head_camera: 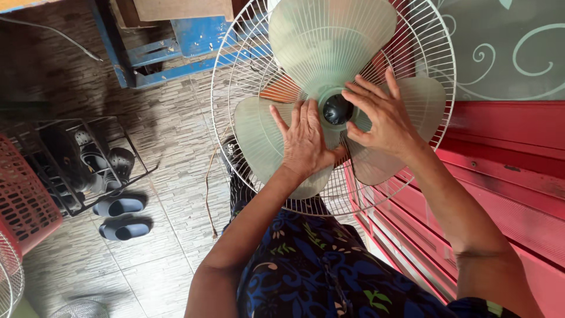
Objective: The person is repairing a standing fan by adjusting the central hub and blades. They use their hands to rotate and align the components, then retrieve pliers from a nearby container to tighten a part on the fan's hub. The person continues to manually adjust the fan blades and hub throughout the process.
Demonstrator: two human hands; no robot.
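Observation:
A pale green three-bladed fan blade (329, 41) sits inside a round white wire guard (235, 65), with a black hub cap (337, 109) at its centre. My left hand (304, 141) lies flat on the lower left blade, fingers spread, just left of the hub. My right hand (379, 115) rests on the blade at the hub's right side, fingers reaching toward the black cap. Neither hand closes around anything.
A red metal surface (506, 176) runs along the right. On the tiled floor at left stand a black wire shoe rack (82, 159), a pair of blue slippers (120, 218) and a red basket (23, 200). A blue frame (176, 53) and a brown cord (209, 194) lie behind the fan.

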